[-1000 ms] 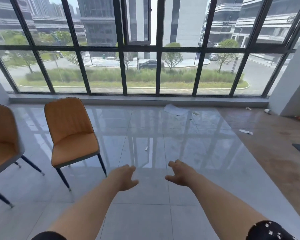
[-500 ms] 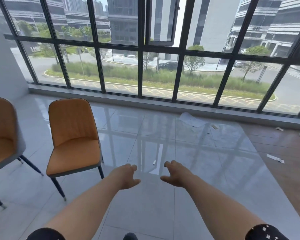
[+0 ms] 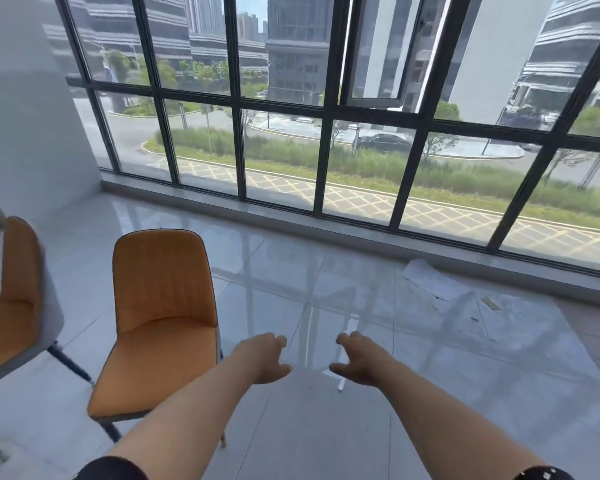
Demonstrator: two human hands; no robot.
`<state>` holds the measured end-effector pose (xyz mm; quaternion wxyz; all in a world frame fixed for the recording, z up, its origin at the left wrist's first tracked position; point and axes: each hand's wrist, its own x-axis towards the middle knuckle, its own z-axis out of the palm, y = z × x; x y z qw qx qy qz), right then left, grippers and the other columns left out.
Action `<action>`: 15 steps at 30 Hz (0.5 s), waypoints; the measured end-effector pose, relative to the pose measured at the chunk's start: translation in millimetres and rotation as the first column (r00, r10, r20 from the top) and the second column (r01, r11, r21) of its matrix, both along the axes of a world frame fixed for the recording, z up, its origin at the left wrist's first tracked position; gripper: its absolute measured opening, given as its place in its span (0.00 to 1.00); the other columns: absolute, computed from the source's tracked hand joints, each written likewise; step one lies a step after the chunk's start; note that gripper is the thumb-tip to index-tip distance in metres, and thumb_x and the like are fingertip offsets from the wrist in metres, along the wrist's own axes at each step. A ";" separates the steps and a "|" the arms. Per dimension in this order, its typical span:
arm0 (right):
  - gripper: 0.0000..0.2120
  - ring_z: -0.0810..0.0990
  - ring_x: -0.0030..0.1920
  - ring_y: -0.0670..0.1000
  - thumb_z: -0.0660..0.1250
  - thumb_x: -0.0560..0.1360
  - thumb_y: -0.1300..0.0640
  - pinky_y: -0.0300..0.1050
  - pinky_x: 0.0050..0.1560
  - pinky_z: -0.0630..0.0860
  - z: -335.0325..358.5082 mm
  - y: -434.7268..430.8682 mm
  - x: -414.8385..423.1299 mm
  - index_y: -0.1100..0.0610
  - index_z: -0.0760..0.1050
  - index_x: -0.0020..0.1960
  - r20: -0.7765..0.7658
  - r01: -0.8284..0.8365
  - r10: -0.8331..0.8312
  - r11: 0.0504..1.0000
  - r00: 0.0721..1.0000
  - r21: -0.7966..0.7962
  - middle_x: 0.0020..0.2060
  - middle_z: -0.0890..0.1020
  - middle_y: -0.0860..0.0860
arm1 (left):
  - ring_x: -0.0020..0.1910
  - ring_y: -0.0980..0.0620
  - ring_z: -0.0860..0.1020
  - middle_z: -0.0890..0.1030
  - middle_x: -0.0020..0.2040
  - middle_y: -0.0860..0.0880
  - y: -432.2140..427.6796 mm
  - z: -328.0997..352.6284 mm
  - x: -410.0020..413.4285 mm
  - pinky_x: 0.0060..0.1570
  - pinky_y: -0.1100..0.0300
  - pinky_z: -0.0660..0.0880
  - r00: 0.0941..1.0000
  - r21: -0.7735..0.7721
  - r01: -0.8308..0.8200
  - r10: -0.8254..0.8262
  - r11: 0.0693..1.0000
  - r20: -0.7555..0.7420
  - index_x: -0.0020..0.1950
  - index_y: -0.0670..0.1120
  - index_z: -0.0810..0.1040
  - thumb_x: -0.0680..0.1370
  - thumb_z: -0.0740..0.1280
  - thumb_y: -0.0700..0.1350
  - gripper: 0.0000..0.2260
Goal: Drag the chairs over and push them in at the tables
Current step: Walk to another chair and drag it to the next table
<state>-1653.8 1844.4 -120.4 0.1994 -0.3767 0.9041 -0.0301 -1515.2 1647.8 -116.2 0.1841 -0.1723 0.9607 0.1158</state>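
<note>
Left hand (image 3: 264, 358): held out in front of the person, palm down, fingers loosely bent, thumb spread inward. It has hold of nothing. Right hand (image 3: 359, 363): same posture, fingers relaxed and slightly curled, thumb pointing toward the left hand, nothing in its grasp. The two hands are level with each other, near but not touching, both above the floor (image 3: 326, 438).

Nearer chair (image 3: 163, 306): orange seat and backrest, dark legs, upright on the floor to the left of the left forearm. Its seat faces the person and its backrest is toward the window wall (image 3: 326, 161). The left forearm passes in front of the seat's right front corner in this view; the hand itself is past the seat edge and not on it.

Second chair (image 3: 14, 306): same orange padding with a grey outer shell, at the left edge of view, partly cut off, beside the nearer chair with a gap between them.

Floor: glossy pale tile. A sheet of paper (image 3: 430, 278) lies near the window sill. A small white object (image 3: 341, 386) lies below the right hand; what it is cannot be told.
</note>
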 end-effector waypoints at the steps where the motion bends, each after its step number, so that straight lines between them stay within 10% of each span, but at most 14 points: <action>1: 0.33 0.72 0.66 0.56 0.64 0.78 0.39 0.51 0.62 0.73 -0.1 -12.2 -14.1 0.53 0.62 0.76 -0.001 -0.005 0.005 1.000 1.000 -0.006 0.68 0.70 0.55 | 0.68 0.42 0.73 0.70 0.72 0.45 -10.6 -0.6 -10.4 0.65 0.48 0.73 1.000 -0.003 -0.006 0.006 1.000 0.008 0.78 0.48 0.63 0.80 0.62 0.60 0.29; 15: 0.32 0.73 0.66 0.58 0.66 0.76 0.39 0.50 0.61 0.71 -21.2 -168.4 -260.2 0.54 0.64 0.74 0.098 -0.062 0.074 0.991 0.992 -0.121 0.69 0.71 0.56 | 0.66 0.44 0.74 0.71 0.71 0.47 -145.1 -19.4 -220.7 0.62 0.49 0.73 0.980 -0.027 -0.199 0.199 0.980 -0.002 0.78 0.49 0.64 0.80 0.62 0.62 0.30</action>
